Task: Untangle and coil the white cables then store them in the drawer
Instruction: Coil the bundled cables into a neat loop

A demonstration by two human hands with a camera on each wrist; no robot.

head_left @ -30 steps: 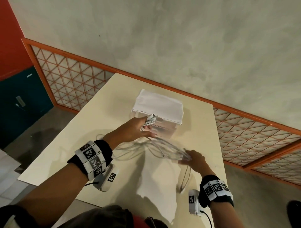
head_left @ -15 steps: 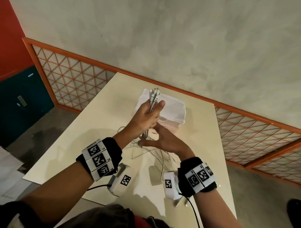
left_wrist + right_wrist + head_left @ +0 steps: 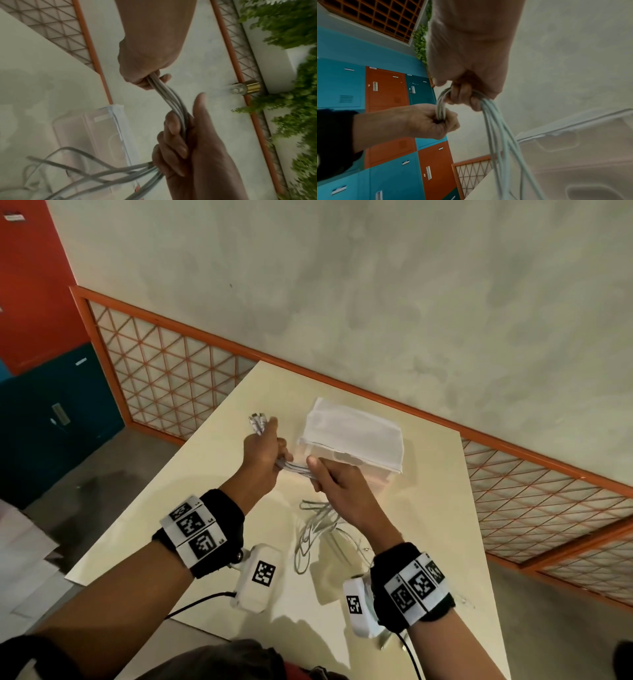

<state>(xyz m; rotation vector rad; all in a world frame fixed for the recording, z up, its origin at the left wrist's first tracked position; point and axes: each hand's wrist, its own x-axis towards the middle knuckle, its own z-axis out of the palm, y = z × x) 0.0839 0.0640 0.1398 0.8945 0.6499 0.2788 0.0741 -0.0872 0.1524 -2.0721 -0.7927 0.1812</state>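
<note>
Several white cables (image 3: 297,469) run as one bundle between both hands above the cream table (image 3: 191,474). My left hand (image 3: 265,453) grips the bundle near its ends, and the plugs (image 3: 257,422) stick out above the fist. Just right of it my right hand (image 3: 327,475) grips the same bundle, and the loose lengths (image 3: 313,529) hang from it down to the table. The left wrist view shows the bundle (image 3: 169,98) taut between my left hand (image 3: 145,75) and my right hand (image 3: 178,135). The translucent drawer box (image 3: 352,440) stands behind my hands; I cannot tell whether it is open.
An orange lattice railing (image 3: 171,371) and a plaster wall run behind the table. Blue and orange lockers (image 3: 385,88) stand to the left. The table's front edge lies close to my body, and grey floor lies to its left.
My left hand has swung left and lower with the plugs. My right hand has come in from the right of the table and now grips the bundle just beside the left hand.
</note>
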